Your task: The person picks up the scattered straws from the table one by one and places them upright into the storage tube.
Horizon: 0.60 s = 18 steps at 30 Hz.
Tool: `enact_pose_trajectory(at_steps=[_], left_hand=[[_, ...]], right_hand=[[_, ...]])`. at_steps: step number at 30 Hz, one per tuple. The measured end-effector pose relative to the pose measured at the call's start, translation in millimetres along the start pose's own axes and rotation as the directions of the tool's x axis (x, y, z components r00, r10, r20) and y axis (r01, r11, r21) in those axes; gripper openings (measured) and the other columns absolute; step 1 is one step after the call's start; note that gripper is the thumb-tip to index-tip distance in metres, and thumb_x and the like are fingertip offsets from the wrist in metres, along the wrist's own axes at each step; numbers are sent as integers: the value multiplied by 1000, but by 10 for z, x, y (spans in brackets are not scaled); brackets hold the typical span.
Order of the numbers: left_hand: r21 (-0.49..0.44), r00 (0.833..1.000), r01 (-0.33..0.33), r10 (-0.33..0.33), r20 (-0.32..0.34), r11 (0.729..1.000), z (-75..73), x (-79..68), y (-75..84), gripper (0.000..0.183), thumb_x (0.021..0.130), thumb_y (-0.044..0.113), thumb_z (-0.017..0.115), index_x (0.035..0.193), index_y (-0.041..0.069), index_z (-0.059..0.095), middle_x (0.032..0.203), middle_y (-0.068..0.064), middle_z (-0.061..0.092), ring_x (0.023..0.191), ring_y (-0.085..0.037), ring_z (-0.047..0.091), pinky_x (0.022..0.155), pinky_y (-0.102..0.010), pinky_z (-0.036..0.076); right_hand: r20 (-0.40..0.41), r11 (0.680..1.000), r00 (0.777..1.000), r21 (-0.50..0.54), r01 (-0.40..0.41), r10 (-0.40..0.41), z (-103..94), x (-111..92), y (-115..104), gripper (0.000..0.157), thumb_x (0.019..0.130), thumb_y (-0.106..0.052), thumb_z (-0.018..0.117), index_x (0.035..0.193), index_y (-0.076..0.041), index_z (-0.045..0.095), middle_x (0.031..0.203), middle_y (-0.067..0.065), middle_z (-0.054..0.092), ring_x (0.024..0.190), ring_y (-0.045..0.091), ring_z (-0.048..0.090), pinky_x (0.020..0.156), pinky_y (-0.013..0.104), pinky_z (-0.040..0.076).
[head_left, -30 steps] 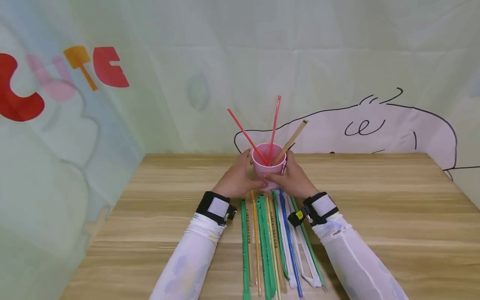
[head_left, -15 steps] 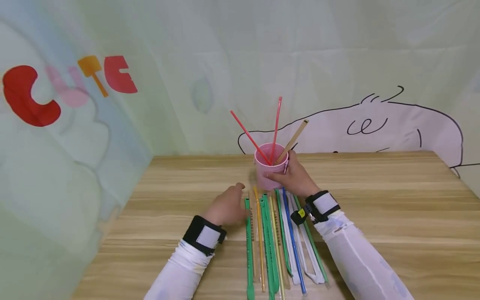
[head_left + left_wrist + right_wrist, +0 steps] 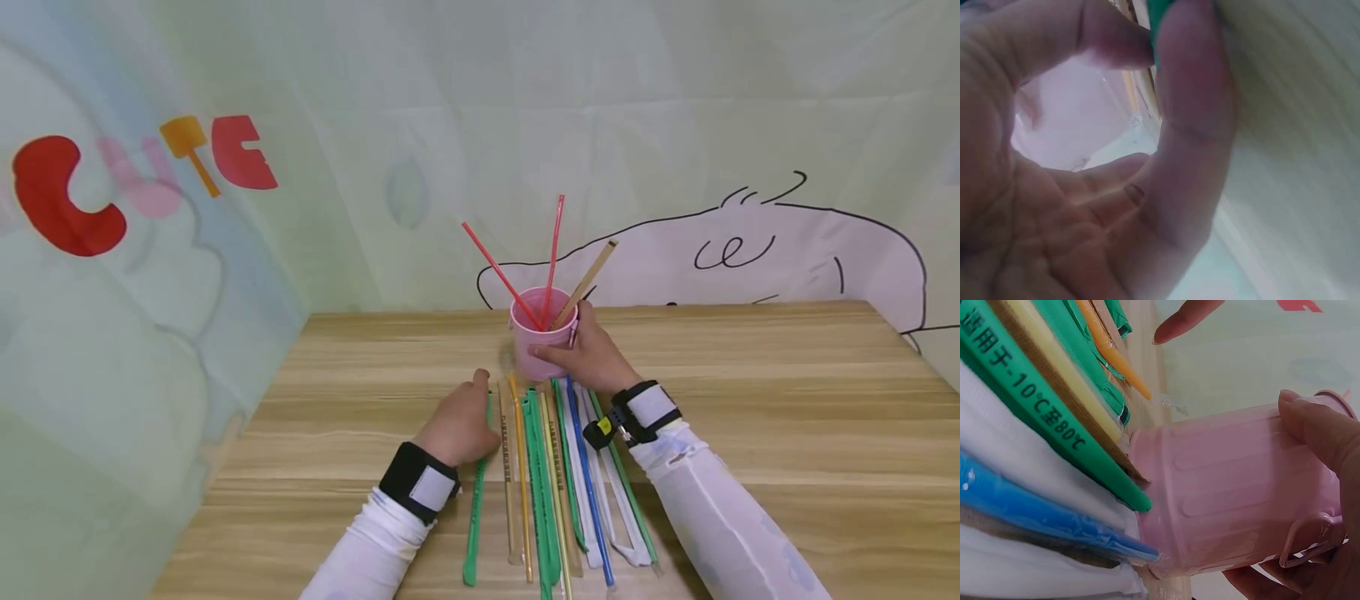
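Note:
My left hand (image 3: 459,421) pinches a green-wrapped straw (image 3: 476,517) between thumb and forefinger at the left end of the straw row. In the left wrist view, a bit of the green wrapper (image 3: 1157,11) shows at the fingertips. My right hand (image 3: 596,354) grips a pink pail (image 3: 1222,481) at its right side, thumb across the front and the other fingers behind. The pail stands upright just beyond the row. Two red straws (image 3: 555,250) and a brown straw (image 3: 588,279) lean out of it.
Several straws lie side by side between my forearms: an orange one (image 3: 522,492), green-wrapped ones (image 3: 542,500), a blue one (image 3: 592,492) and white-wrapped ones (image 3: 621,508). The wooden table (image 3: 337,400) meets a printed cloth wall (image 3: 337,208) behind the pail.
My left hand has let go of the pail, come down toward me and taken hold of the leftmost green-wrapped straw, whose near end has swung left. My right hand stays on the pail.

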<state>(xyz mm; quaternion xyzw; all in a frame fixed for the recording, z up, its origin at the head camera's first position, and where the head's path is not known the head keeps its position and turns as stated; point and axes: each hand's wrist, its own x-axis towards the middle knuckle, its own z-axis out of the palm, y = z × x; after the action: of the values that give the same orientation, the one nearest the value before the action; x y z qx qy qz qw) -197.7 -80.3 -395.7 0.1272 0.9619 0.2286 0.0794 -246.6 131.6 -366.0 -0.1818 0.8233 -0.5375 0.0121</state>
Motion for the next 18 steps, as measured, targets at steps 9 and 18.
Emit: enact_pose_trajectory(at_steps=[9, 18], left_hand=[[-107, 993, 84, -92, -70, 991, -209, 46, -40, 83, 76, 12, 72, 143, 0, 25, 68, -12, 60, 47, -19, 53, 39, -30, 42], [-313, 961, -68, -22, -276, 947, -710, -89, -100, 83, 82, 3, 64, 149, 5, 15, 86, -13, 57, 50, -16, 62, 46, -30, 54]], right_hand=[[-17, 1000, 1000, 3, 5, -5, 6, 141, 388, 89, 84, -28, 76, 147, -8, 17, 139, 15, 41, 124, 26, 41, 103, 55, 40], [-19, 999, 999, 31, 38, -37, 25, 169, 400, 88, 82, -28, 78, 146, -10, 19, 139, 12, 42, 122, 23, 43, 102, 53, 42]])
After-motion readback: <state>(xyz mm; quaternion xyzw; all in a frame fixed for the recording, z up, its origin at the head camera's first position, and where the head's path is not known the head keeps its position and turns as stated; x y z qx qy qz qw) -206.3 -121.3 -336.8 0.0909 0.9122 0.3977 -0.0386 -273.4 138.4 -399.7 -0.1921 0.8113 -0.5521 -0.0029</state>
